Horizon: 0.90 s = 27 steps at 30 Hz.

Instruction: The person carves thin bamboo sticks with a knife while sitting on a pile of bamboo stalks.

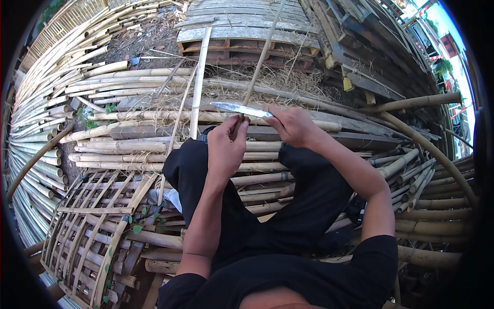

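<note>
1. The long strip (263,54) is stretching forward from the left hand (226,147), whose fingers are pinching it.
2. The knife (239,108) is crossing it, apparently trimming; the next stroke is likely needing steadiness.
3. The right hand's (293,126) fingers are gripping the knife.

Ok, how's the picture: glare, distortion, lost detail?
Head view: sky at right glares near white; pale bamboo poles at upper left bow along the fisheye rim; black trousers hide detail; knife blade looks bright, outline readable.
</note>
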Each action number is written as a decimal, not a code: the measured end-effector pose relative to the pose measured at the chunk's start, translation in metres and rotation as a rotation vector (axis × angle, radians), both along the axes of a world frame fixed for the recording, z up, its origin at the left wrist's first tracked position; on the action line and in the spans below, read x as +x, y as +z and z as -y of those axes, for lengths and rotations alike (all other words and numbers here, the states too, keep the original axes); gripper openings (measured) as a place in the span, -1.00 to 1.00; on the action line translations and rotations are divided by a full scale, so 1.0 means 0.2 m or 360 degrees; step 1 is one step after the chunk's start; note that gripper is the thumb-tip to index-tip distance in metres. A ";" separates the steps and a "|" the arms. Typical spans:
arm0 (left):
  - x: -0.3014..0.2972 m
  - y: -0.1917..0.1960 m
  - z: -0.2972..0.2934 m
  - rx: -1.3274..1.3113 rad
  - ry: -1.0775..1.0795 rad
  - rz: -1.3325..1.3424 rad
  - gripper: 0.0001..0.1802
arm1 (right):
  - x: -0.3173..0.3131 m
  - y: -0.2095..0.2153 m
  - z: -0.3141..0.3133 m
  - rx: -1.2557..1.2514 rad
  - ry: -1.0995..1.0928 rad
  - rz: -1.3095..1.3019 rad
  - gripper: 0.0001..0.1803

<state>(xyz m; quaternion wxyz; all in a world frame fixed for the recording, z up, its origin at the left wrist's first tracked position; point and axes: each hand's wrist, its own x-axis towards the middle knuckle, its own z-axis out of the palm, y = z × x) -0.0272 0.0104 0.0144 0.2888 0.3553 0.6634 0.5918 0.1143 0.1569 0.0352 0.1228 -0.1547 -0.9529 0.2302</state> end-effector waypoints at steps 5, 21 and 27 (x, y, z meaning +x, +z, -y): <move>0.02 -0.02 0.01 0.0074 0.0063 0.0046 -0.77 | -0.01 0.01 0.00 0.0066 0.0016 0.0079 -0.66; 0.01 -0.01 -0.03 -0.0124 0.0015 -0.0079 -0.78 | 0.00 -0.10 -0.22 0.0527 -0.0159 -0.0002 -0.61; -0.02 0.02 0.09 0.0051 0.0038 0.0004 -0.78 | 0.22 0.04 -0.71 0.0391 -0.1323 -0.0386 -0.55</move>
